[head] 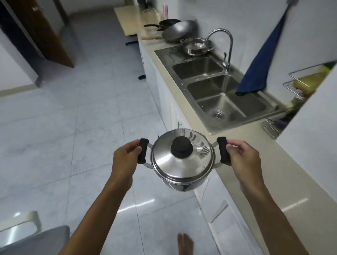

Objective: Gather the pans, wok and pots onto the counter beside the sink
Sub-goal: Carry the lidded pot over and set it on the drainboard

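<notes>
Both hands, left grip (125,157) and right grip (242,158), are clasping the lidded pot (182,161) by its handles, carrying it toward the table (291,174); next, setting it beside the sink (221,91).

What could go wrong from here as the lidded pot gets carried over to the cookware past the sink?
1. The lid sits loose on the pot; the left hand and right hand hold only the side handles, so a tilt could slide it off.
2. The wok, frying pan and steel pot already crowd the far counter, leaving little landing room.
3. A bare foot on glossy tiles may slip.
</notes>
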`<state>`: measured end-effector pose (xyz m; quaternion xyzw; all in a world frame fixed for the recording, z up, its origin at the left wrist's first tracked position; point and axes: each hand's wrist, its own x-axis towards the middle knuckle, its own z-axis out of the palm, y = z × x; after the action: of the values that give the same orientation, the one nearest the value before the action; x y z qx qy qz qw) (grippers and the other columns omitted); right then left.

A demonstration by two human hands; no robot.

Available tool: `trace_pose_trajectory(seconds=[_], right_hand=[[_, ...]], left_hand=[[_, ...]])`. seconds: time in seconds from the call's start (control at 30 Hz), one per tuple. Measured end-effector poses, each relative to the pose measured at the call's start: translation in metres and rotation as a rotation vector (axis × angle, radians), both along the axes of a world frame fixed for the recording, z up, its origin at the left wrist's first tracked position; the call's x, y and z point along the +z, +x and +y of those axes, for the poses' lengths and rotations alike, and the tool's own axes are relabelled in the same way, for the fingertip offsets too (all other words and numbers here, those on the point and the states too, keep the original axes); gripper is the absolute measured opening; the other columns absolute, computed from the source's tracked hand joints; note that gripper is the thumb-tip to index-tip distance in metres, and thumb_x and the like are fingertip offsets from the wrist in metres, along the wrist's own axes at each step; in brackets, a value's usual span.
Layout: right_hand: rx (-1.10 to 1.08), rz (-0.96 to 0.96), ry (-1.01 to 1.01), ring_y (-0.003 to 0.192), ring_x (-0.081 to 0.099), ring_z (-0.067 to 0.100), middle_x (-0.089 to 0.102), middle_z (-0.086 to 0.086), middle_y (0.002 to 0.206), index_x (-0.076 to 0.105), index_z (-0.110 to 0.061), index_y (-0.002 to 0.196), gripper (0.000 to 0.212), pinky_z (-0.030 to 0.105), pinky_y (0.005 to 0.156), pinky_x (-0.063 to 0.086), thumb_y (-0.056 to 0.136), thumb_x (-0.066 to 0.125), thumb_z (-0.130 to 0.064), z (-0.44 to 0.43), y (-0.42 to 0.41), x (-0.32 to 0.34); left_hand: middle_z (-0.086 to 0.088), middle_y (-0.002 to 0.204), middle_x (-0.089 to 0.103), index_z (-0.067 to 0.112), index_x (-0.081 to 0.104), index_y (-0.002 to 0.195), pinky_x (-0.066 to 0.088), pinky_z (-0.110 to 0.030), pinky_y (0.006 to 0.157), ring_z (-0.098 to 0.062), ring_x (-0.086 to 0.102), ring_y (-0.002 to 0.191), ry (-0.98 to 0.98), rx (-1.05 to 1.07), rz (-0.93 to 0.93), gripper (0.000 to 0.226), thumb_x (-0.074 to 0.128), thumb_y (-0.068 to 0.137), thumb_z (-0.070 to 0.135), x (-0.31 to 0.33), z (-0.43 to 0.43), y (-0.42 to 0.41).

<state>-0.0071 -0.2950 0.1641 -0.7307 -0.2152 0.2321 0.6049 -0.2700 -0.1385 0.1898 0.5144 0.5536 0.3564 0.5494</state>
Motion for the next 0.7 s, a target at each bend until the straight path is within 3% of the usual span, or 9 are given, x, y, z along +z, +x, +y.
trace_pose_trajectory(seconds=[0.13, 0.33, 0.47, 0.57, 0.63, 0.7], right_hand=[[0.068, -0.015, 0.009, 0.084, 0.075, 0.015, 0.078, -0.004, 0.09, 0.075, -0.025, 0.103, 0.024, 0.046, 0.076, 0.065, 0.084, 0.061, -0.031, 0.11, 0.025, 0.01], [0.107, -0.025, 0.015, 0.084, 0.075, 0.014, 0.078, -0.004, 0.088, 0.073, -0.033, 0.093, 0.017, 0.047, 0.078, 0.064, 0.082, 0.059, -0.031, 0.263, 0.062, 0.01], [0.072, -0.046, -0.01, 0.079, 0.075, 0.008, 0.079, -0.006, 0.084, 0.073, -0.032, 0.092, 0.018, 0.033, 0.072, 0.063, 0.083, 0.06, -0.026, 0.36, 0.091, 0.001], [0.039, -0.088, -0.056, 0.074, 0.07, -0.006, 0.076, -0.014, 0.079, 0.074, -0.03, 0.096, 0.015, 0.003, 0.057, 0.047, 0.088, 0.064, -0.023, 0.439, 0.115, -0.002], [0.009, -0.09, -0.076, 0.072, 0.066, -0.013, 0.073, -0.019, 0.078, 0.072, -0.03, 0.098, 0.014, -0.001, 0.053, 0.043, 0.092, 0.064, -0.021, 0.486, 0.129, 0.001], [0.01, -0.101, -0.094, 0.076, 0.068, -0.007, 0.074, -0.014, 0.086, 0.071, -0.031, 0.099, 0.015, 0.005, 0.058, 0.047, 0.094, 0.064, -0.019, 0.54, 0.148, 0.008]], left_hand=[[-0.009, 0.119, 0.072, 0.006, 0.067, 0.128, 0.055, -0.039, 0.097, -0.026, 0.067, 0.109, 0.016, 0.025, 0.013, 0.033, 0.056, 0.097, 0.004, 0.009, 0.094, 0.016], [-0.011, 0.124, 0.069, 0.005, 0.066, 0.128, 0.05, -0.046, 0.105, -0.029, 0.064, 0.115, 0.008, 0.078, 0.014, 0.033, 0.058, 0.097, 0.006, 0.01, 0.241, 0.05], [-0.01, 0.121, 0.07, 0.007, 0.068, 0.125, 0.05, -0.047, 0.105, -0.029, 0.064, 0.113, -0.001, 0.064, 0.011, 0.031, 0.059, 0.096, 0.007, -0.003, 0.343, 0.083], [-0.009, 0.114, 0.072, 0.01, 0.072, 0.117, 0.054, -0.047, 0.098, -0.03, 0.067, 0.107, -0.008, 0.007, 0.009, 0.025, 0.061, 0.094, 0.006, -0.008, 0.43, 0.112], [-0.007, 0.11, 0.073, 0.011, 0.072, 0.115, 0.055, -0.048, 0.096, -0.03, 0.068, 0.105, -0.013, -0.033, 0.031, 0.024, 0.062, 0.094, 0.008, -0.005, 0.485, 0.131], [-0.004, 0.106, 0.073, 0.014, 0.073, 0.112, 0.057, -0.044, 0.091, -0.027, 0.068, 0.102, 0.02, -0.084, 0.028, 0.02, 0.063, 0.095, 0.01, 0.002, 0.549, 0.155]])
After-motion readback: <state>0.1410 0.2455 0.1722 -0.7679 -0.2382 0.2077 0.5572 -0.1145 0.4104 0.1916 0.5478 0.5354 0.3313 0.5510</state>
